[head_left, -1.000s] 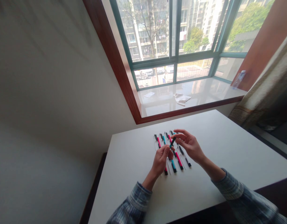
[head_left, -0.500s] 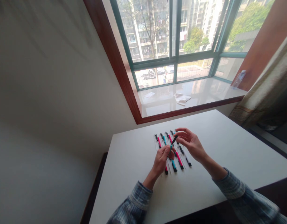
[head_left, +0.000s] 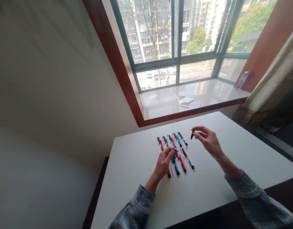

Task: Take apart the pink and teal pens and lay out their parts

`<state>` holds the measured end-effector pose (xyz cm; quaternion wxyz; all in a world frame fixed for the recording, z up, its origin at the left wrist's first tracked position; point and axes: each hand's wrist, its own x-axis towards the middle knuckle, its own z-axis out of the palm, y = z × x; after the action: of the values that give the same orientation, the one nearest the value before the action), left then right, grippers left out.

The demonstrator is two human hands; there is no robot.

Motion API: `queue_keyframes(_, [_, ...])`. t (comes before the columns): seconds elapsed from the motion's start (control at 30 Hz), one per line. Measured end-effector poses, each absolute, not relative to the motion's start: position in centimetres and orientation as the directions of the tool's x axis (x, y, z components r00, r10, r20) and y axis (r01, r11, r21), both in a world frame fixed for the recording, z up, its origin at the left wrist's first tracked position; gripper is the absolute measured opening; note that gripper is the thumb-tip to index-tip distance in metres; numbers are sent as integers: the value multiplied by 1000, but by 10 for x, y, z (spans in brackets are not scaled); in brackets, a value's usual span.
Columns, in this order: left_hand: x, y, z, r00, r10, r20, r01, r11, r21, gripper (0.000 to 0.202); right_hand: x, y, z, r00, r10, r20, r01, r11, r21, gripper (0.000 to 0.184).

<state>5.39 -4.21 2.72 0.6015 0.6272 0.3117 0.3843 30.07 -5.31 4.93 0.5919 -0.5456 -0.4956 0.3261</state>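
The left hand (head_left: 165,160) is closed around a teal pen (head_left: 174,149). The thumb and curled fingers clamp its barrel, and only a short teal end shows above the fingertips. How much of the pen lies inside the fist cannot be told.

The right hand (head_left: 209,140) is raised to the right of that grip and well apart from it. Its thumb and forefinger are pinched on a small black cap (head_left: 192,135), and the other fingers are loosely curled. The cap is clear of the pen and of the table.

Directly beneath and just beyond the left-hand grip lie the rows of pens (head_left: 178,152), pink, teal and black. They are set side by side on the white table (head_left: 141,165), and some are partly covered by the left hand. The cap is held just to the right of the far end of these rows.

Both forearms wear plaid sleeves (head_left: 241,187).

Farther out, beyond the table's far edge, a window sill (head_left: 208,92) carries a crumpled white cloth (head_left: 184,100). A curtain (head_left: 270,95) hangs to the right of the right hand.
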Motion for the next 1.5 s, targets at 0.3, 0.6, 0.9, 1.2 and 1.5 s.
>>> queue_keyframes(0.3, [56,-42,29,483,869,105,-70,-81,994,39,324,-71,-11,63,988,140,659,64,-749,17])
queue_keyframes(0.6, [56,-41,30,455,886,93,-44,-82,996,39,347,-76,9,-215,976,13,497,121,-859,56])
queue_keyframes(0.9, [56,-42,31,456,884,105,-65,-84,994,36,341,-67,-5,-153,957,246,577,289,-764,52])
queue_keyframes(1.2, [58,-41,31,436,895,97,-71,-73,995,33,338,-73,-24,-188,915,357,615,393,-684,69])
queue_keyframes(1.5, [58,-41,31,433,896,94,-75,-69,995,33,339,-75,-23,-216,934,285,605,357,-712,64])
